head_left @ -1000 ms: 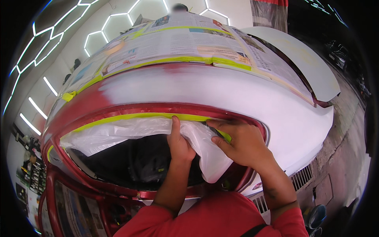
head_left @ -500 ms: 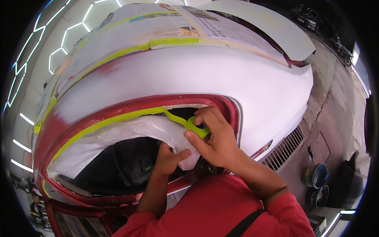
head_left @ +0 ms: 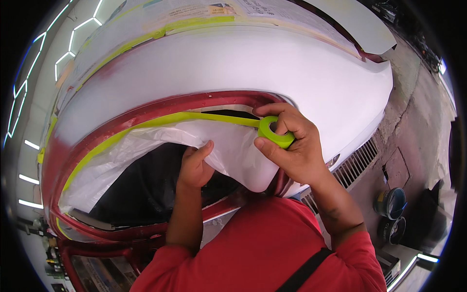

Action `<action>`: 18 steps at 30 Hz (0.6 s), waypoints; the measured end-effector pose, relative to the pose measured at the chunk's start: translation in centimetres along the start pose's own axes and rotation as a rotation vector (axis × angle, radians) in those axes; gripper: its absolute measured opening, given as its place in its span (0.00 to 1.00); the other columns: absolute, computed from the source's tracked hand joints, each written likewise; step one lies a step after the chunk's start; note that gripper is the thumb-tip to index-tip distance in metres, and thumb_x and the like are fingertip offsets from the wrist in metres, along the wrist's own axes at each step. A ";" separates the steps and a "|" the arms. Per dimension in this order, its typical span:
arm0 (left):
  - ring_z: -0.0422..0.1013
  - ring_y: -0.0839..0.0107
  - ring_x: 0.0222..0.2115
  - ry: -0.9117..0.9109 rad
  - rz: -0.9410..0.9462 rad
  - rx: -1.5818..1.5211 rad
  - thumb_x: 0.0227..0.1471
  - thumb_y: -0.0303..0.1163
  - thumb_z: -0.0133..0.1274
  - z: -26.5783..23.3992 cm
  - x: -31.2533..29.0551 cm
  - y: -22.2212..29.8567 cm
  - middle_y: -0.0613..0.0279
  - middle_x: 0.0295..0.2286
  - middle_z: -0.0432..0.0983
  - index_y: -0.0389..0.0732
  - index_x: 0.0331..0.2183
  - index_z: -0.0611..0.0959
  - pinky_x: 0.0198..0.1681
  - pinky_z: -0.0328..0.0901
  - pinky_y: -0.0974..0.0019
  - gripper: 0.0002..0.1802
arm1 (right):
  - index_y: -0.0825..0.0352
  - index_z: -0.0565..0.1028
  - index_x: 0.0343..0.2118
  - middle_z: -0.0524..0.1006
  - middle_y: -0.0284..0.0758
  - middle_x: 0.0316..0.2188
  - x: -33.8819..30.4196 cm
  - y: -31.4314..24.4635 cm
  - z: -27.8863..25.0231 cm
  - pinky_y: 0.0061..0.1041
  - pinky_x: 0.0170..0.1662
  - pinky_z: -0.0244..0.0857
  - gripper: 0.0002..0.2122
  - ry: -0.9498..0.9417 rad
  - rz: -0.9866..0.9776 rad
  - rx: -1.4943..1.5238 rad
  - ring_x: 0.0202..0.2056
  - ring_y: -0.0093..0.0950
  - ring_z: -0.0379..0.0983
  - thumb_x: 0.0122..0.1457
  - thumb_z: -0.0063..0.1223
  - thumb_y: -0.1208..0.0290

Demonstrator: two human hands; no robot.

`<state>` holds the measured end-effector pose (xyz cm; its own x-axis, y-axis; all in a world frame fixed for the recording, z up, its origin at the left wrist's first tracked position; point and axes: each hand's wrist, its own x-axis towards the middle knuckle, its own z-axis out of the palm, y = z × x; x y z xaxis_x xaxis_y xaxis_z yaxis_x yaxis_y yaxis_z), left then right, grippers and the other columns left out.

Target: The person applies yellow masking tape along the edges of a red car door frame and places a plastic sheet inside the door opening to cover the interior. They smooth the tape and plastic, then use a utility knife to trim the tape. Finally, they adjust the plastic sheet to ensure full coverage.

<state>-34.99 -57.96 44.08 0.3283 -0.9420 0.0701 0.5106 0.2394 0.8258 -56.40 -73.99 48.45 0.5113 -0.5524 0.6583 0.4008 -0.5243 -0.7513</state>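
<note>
Tape strip [head_left: 231, 118], yellow-green: slack earlier, since pulled straight along the red window frame [head_left: 189, 102]. Tape roll [head_left: 281, 141], same colour: at the strip's right end, gripped between thumb and bent fingers of the right hand [head_left: 301, 143]. Plastic sheet [head_left: 238, 151], whitish: below the strip. Left hand [head_left: 197, 168]: half-curled at the sheet's lower edge; firm hold not determinable. Newspaper [head_left: 182, 12]: printed columns, colour picture. Dark bucket [head_left: 391, 233]: pale lettering, partly hidden.
</note>
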 end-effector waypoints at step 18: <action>0.71 0.60 0.57 0.428 0.500 0.019 0.67 0.31 0.56 5.7 2.1 0.9 0.54 0.57 0.74 0.36 0.62 0.72 0.63 0.65 0.53 0.26 | 0.50 0.86 0.52 0.78 0.35 0.31 4.1 -5.3 -4.8 0.31 0.31 0.72 0.15 -0.494 -0.159 -0.725 0.29 0.32 0.78 0.63 0.61 0.69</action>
<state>-38.36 -61.06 48.14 0.8115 -0.5406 0.2220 0.2017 0.6156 0.7618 -60.13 -76.59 55.40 0.8274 -0.1833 0.5308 0.0012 -0.9447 -0.3280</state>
